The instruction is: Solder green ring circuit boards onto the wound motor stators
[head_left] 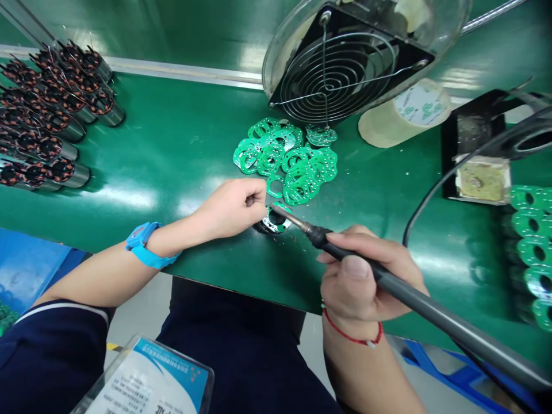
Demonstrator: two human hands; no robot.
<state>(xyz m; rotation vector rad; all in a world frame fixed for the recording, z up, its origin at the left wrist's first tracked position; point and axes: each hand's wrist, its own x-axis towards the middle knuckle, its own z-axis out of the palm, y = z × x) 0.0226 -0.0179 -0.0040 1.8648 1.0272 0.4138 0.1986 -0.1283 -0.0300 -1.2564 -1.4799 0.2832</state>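
Observation:
My right hand (362,276) is wrapped round the grey handle of a soldering iron (388,282). Its metal tip touches a small motor stator (272,221) capped by a green ring board, standing on the green table (172,149). My left hand (233,206), with a blue watch on its wrist, is curled with fingertips pinched beside the stator. What the fingers pinch is too small to make out. Just behind lies a pile of green ring-shaped circuit boards (287,158).
Rows of wound motor stators (52,115) lie at the far left. A fan with a wire guard (345,63) stands behind the pile, a tape roll (405,112) beside it. A black iron stand with a sponge (480,178) and more green boards (532,241) are at the right.

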